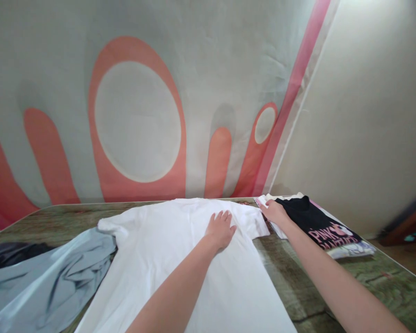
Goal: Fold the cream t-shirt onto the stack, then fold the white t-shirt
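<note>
The white shirt [180, 263] was laid flat in the middle of the table [384, 277], pressed by the left hand [221, 229] — fingers open. Its right sleeve [254, 223] was pinched by the right hand [275, 213] — a sleeve fold seemed in hand, so a firm hold was needed.

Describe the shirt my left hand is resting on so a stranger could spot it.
On the wood-grain table in front of the orange-patterned wall hanging, look at the middle. The white T-shirt lies spread flat there, the left hand pressed on it. Unlike the crumpled grey garment on its left and the folded black shirt with pink lettering on its right, it is plain white.
</note>
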`<state>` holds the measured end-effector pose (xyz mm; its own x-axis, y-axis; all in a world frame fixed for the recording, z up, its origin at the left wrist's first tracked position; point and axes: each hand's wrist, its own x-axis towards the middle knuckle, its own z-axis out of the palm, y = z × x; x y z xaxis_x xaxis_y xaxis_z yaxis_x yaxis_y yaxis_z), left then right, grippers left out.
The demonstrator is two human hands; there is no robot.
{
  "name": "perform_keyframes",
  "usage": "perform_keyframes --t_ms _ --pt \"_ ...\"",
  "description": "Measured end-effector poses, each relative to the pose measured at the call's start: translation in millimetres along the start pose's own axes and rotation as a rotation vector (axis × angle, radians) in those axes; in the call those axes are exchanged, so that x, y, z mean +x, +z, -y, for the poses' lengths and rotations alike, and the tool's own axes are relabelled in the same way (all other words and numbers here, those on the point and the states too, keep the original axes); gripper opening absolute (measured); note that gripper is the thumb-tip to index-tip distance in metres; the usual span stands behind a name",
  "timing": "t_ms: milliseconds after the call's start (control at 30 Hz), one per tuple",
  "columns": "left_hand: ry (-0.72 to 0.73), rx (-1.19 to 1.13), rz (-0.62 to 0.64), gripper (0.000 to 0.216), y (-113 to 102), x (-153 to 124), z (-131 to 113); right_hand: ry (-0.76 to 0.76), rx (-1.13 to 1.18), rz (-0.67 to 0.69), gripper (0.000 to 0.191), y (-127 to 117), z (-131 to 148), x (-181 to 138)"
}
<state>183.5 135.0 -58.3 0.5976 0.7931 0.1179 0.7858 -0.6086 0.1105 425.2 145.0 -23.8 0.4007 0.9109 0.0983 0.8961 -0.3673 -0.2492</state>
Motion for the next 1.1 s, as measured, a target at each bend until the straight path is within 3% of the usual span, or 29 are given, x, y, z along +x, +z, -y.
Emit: perform_keyframes --t_ms 267,433,567,733,900,1100 --pt "0.010 -0.019 -0.025 0.066 3 -1 1 -0.051 -0.088 0.132 0.029 23 13 48" --pt "0.014 -0.021 -0.045 0.065 5 0 2 -0.135 -0.039 0.182 0.028 27 1 56" --pt "0.020 -0.025 -0.054 0.066 6 0 2 -0.187 0.007 0.189 0.010 23 -1 52" --pt "0.019 -0.025 -0.055 0.066 7 0 3 -0.218 0.123 0.122 0.008 16 0 49" --pt "0.006 -0.036 -0.052 0.067 7 0 1 -0.190 0.245 -0.024 0.025 16 -4 51" --pt "-0.001 -0.043 -0.022 0.070 4 -1 0 -0.175 0.188 -0.139 0.023 27 6 44"
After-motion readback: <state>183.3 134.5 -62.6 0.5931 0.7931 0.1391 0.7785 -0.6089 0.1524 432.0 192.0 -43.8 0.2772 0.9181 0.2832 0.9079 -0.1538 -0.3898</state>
